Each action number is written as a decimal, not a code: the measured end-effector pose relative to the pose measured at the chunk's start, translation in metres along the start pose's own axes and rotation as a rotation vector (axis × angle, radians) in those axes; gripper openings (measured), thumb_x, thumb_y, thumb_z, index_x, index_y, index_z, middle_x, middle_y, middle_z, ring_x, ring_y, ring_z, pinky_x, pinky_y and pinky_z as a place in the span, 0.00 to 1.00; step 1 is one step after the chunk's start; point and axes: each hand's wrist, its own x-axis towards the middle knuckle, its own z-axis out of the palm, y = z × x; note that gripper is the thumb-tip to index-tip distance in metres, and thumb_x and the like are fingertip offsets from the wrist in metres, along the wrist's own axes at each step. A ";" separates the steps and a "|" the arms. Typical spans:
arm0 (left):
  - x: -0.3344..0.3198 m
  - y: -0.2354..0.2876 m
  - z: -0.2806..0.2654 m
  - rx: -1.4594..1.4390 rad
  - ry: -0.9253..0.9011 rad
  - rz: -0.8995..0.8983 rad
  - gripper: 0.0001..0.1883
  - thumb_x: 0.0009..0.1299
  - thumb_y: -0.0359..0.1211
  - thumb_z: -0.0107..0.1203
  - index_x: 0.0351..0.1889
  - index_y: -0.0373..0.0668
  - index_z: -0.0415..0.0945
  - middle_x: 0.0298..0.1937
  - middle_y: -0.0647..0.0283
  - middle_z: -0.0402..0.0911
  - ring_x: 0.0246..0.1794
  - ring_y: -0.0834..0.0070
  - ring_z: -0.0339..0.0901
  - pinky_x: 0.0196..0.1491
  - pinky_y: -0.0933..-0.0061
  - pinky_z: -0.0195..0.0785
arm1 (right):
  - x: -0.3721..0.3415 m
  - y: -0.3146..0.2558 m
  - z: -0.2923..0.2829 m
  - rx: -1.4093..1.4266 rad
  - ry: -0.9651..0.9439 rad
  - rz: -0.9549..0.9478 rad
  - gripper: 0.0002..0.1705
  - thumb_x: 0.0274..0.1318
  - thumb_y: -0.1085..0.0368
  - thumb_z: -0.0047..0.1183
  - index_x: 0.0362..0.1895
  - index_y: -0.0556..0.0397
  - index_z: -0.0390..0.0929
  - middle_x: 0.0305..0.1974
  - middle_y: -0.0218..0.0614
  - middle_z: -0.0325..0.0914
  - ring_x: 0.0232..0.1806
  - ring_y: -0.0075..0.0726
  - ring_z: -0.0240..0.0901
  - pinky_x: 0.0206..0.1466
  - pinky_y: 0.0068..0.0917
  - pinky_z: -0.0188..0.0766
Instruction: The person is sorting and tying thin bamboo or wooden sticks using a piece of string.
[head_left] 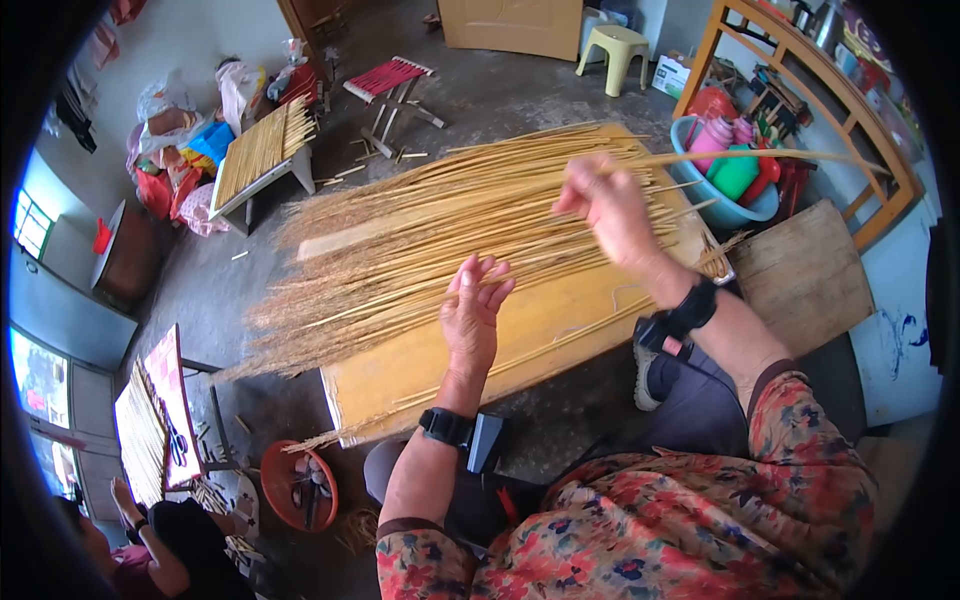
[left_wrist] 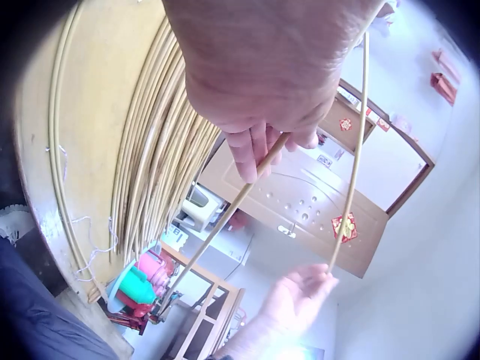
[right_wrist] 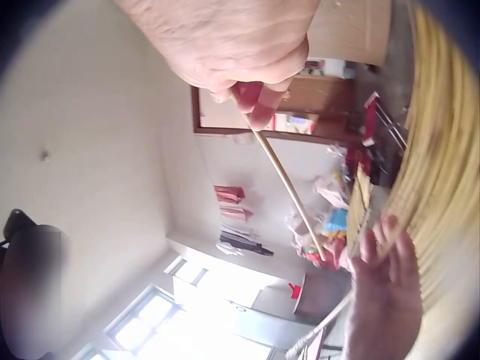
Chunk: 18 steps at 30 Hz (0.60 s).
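Observation:
Long dry straw stalks lie in a broad layer across the yellow board, their feathery heads toward the left. Raised over this layer, my right hand pinches a single stalk, whose length arcs off to the right. In the right wrist view, a pale stalk runs from the right fingers down toward my left hand. My left hand is lifted above the near side of the layer, palm up with fingers bent. Its fingers curl round a stalk in the left wrist view.
A blue basin with thermoses stands beyond the board's right end. A stool bearing cut stalks is at the back left. Another person sits at lower left beside a small table and an orange basin.

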 end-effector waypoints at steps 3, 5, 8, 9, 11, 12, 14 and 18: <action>0.003 0.008 -0.001 0.019 0.010 0.046 0.18 0.69 0.36 0.43 0.54 0.37 0.61 0.50 0.54 0.70 0.49 0.62 0.71 0.50 0.65 0.69 | -0.039 0.024 0.009 0.072 -0.022 0.319 0.13 0.53 0.60 0.51 0.33 0.57 0.68 0.24 0.35 0.72 0.26 0.30 0.74 0.29 0.25 0.75; 0.003 0.011 0.003 0.009 0.042 0.101 0.20 0.68 0.34 0.43 0.57 0.37 0.58 0.52 0.54 0.69 0.50 0.62 0.70 0.51 0.65 0.68 | -0.047 0.035 0.009 0.105 -0.016 0.414 0.13 0.53 0.59 0.51 0.32 0.56 0.68 0.24 0.34 0.71 0.27 0.31 0.74 0.28 0.26 0.75; -0.005 0.014 0.011 0.109 -0.032 0.063 0.21 0.68 0.32 0.44 0.58 0.37 0.57 0.53 0.53 0.67 0.53 0.59 0.68 0.51 0.63 0.68 | -0.041 0.054 0.006 0.138 0.053 0.524 0.16 0.52 0.56 0.52 0.32 0.56 0.68 0.24 0.35 0.72 0.24 0.32 0.75 0.23 0.24 0.74; -0.007 0.013 0.012 0.120 -0.065 0.063 0.21 0.68 0.32 0.44 0.58 0.38 0.56 0.53 0.53 0.67 0.52 0.59 0.69 0.51 0.63 0.67 | -0.039 0.058 0.007 0.162 0.087 0.541 0.16 0.51 0.55 0.53 0.32 0.56 0.68 0.24 0.35 0.72 0.23 0.32 0.75 0.21 0.24 0.74; -0.007 0.010 0.009 0.102 -0.045 0.063 0.21 0.68 0.33 0.44 0.58 0.38 0.56 0.53 0.53 0.67 0.52 0.59 0.69 0.51 0.64 0.67 | -0.043 0.057 0.012 0.178 0.099 0.593 0.17 0.50 0.54 0.54 0.31 0.55 0.69 0.23 0.34 0.72 0.23 0.32 0.75 0.19 0.23 0.73; -0.006 0.009 0.007 0.084 -0.004 0.075 0.21 0.68 0.33 0.44 0.58 0.39 0.56 0.52 0.53 0.67 0.51 0.59 0.69 0.51 0.64 0.67 | -0.048 0.056 0.014 0.168 0.075 0.627 0.17 0.50 0.53 0.54 0.31 0.55 0.69 0.23 0.34 0.72 0.23 0.33 0.75 0.19 0.23 0.73; -0.002 0.010 0.004 0.094 -0.012 0.089 0.17 0.68 0.33 0.43 0.55 0.39 0.60 0.51 0.53 0.68 0.50 0.60 0.70 0.50 0.63 0.68 | -0.050 0.056 0.012 0.167 0.036 0.639 0.19 0.50 0.51 0.53 0.30 0.54 0.69 0.23 0.33 0.72 0.24 0.33 0.76 0.19 0.22 0.72; 0.001 0.016 0.005 0.143 -0.060 0.141 0.10 0.69 0.34 0.42 0.45 0.42 0.65 0.49 0.54 0.70 0.49 0.61 0.71 0.48 0.61 0.69 | -0.049 0.056 -0.002 0.072 -0.123 0.882 0.26 0.52 0.43 0.46 0.26 0.55 0.71 0.24 0.35 0.72 0.26 0.36 0.76 0.22 0.24 0.74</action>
